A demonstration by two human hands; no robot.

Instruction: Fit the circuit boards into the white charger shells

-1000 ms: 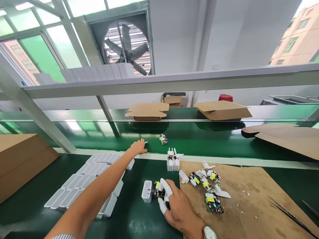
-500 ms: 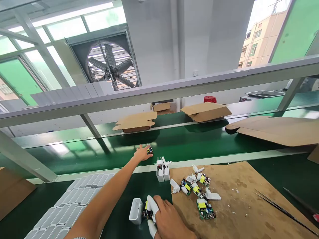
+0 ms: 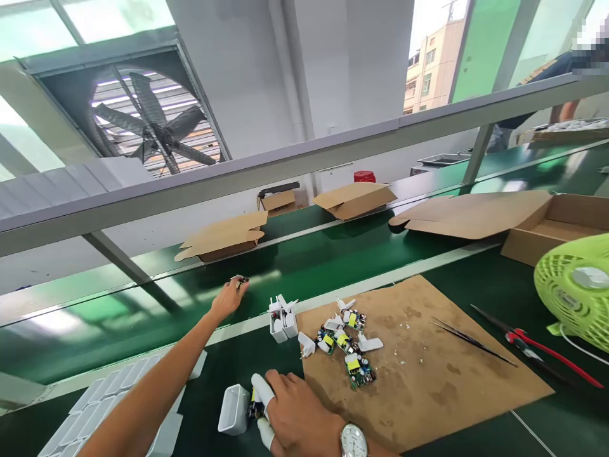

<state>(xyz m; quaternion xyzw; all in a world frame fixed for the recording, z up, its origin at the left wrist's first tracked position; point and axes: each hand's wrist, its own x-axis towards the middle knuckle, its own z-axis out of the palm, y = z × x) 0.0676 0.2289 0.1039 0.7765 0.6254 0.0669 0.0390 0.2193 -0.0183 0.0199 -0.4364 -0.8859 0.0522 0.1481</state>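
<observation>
My left hand [image 3: 228, 299] is stretched out over the green conveyor belt [image 3: 295, 263], fingers closed on a small circuit board [image 3: 242, 279]. Near the front, my right hand [image 3: 302, 409] wears white finger cots and grips another circuit board [image 3: 254, 406], partly hidden by the fingers. Beside that board stands an open white plastic case [image 3: 233, 411]. Two white cases with parts in them [image 3: 282, 325] stand upright near the belt edge. Several circuit boards with yellow transformers [image 3: 360, 371] and white plug pieces [image 3: 370, 343] lie on a brown cardboard sheet [image 3: 419, 355].
Rows of white cases [image 3: 90, 406] lie at the left, under my left forearm. Tweezers [image 3: 471, 341], red-handled pliers [image 3: 528, 339] and a green fan [image 3: 575, 292] are at the right. Cardboard boxes [image 3: 354, 200] sit along the belt. A person [image 3: 566, 70] is far right.
The view has swung right, bringing in the fan and pliers. My left hand, earlier reaching at the small board over the belt, now has it in its fingers. My right hand keeps its board beside the case.
</observation>
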